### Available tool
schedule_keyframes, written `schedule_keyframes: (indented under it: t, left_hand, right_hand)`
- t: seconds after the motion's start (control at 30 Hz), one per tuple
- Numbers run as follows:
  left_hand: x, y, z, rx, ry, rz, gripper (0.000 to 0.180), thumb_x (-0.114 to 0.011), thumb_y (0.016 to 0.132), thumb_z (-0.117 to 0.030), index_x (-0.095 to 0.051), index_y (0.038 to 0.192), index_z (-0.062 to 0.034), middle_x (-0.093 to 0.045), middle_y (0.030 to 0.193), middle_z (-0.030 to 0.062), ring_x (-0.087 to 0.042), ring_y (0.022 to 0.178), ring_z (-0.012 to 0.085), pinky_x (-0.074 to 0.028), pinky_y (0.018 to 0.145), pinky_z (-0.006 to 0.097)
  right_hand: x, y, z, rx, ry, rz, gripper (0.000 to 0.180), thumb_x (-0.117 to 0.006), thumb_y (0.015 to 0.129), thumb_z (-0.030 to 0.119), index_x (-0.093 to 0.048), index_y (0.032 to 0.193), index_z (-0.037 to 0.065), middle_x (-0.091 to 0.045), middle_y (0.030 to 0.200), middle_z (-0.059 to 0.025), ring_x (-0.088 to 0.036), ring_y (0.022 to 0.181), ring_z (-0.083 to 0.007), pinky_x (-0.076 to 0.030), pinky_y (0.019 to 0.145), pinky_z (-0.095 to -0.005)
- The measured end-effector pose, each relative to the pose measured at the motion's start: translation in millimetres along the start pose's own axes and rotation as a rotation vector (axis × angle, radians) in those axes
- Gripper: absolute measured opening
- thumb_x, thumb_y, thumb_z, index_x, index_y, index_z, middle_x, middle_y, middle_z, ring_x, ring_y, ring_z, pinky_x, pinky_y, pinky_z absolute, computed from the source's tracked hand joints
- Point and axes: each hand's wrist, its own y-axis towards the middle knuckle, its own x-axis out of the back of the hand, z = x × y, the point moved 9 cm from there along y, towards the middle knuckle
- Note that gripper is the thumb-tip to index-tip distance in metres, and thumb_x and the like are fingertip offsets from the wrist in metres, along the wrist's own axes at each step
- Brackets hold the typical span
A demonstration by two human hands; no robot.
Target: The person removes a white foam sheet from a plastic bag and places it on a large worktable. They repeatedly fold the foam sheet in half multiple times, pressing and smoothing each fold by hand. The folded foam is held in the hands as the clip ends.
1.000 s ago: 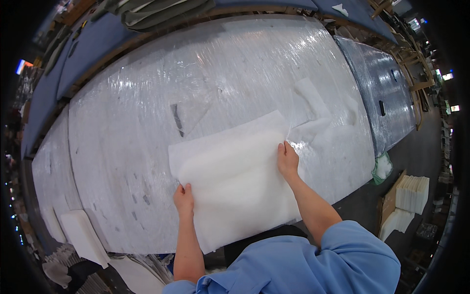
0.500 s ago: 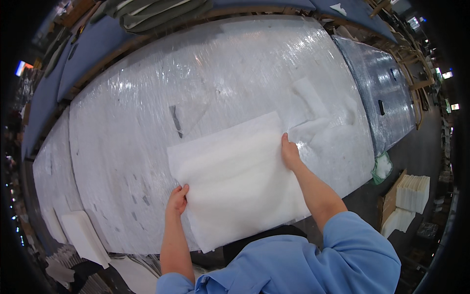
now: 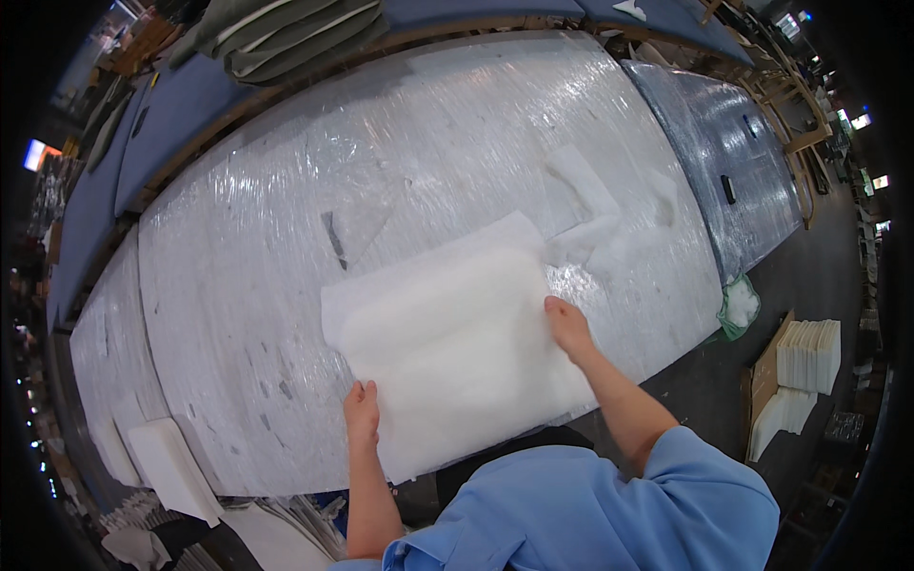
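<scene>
A white sheet of soft, fluffy wadding point(image 3: 457, 333) lies in front of me on a large table wrapped in clear plastic film point(image 3: 248, 257). Its left edge is pinched in my left hand point(image 3: 362, 411), thumb on top. On the opposite edge, my right hand point(image 3: 568, 325) grips the sheet the same way, a little farther from me. The fingers beneath the sheet are hidden. Beyond my right hand, loose scraps of white wadding point(image 3: 583, 186) rest on the film.
Grey folded fabric point(image 3: 290, 38) sits on a blue-topped table point(image 3: 181, 133) along the far side. At right are a dark film-wrapped table point(image 3: 705, 143), a green bag point(image 3: 738, 305) and stacked white sheets point(image 3: 809, 357). White pads point(image 3: 171, 466) stand at lower left.
Both hands have come nearer to me along the sheet's edges, the left one also shifting slightly right. The sheet's middle now bulges in a soft fold. The view has shifted a little.
</scene>
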Motion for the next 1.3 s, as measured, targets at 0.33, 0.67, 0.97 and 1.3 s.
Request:
schedule_keyframes:
  t: [0.33,0.67,0.97,1.3]
  left_hand:
    - [-6.5,23.0,22.7,0.121,-0.029,-0.029,0.035,-0.061,0.106,-0.03,-0.068,0.105,0.0049,-0.068,0.092,0.0057,-0.057,0.081,0.0145,-0.048,0.072,0.035]
    - [-15.2,28.7,14.3,0.223,-0.224,0.227,0.039,-0.068,0.103,-0.029,-0.066,0.121,0.0053,-0.073,0.115,0.0114,-0.068,0.102,0.0196,-0.055,0.09,0.035]
    - [20.9,-45.3,52.5,-0.023,-0.161,-0.145,0.039,-0.062,0.104,-0.025,-0.066,0.121,0.0096,-0.073,0.109,0.0131,-0.066,0.095,0.0217,-0.052,0.086,0.034]
    - [-7.0,-38.3,73.3,0.077,-0.05,-0.094,0.025,-0.058,0.104,-0.02,-0.067,0.096,0.0025,-0.07,0.092,0.0064,-0.059,0.081,0.0158,-0.048,0.072,0.035]
  right_hand:
    - [-20.9,6.9,-7.0,-0.099,-0.11,-0.059,0.062,-0.045,0.107,0.056,-0.072,0.113,0.0,-0.072,0.107,-0.0155,-0.064,0.1,-0.0305,-0.049,0.092,-0.0428]
    - [-8.9,52.9,-47.5,-0.358,0.159,0.092,0.079,-0.043,0.105,0.065,-0.07,0.126,-0.006,-0.072,0.122,-0.0213,-0.066,0.113,-0.0313,-0.048,0.1,-0.0428]
    - [61.5,-3.0,-33.7,-0.045,0.06,0.097,0.058,-0.055,0.105,0.052,-0.075,0.121,0.0,-0.075,0.117,-0.0148,-0.068,0.109,-0.0274,-0.05,0.097,-0.0417]
    - [-5.7,-37.1,-49.8,-0.213,-0.129,0.013,0.075,-0.041,0.107,0.061,-0.071,0.122,-0.006,-0.071,0.121,-0.0259,-0.066,0.119,-0.0379,-0.048,0.103,-0.0435]
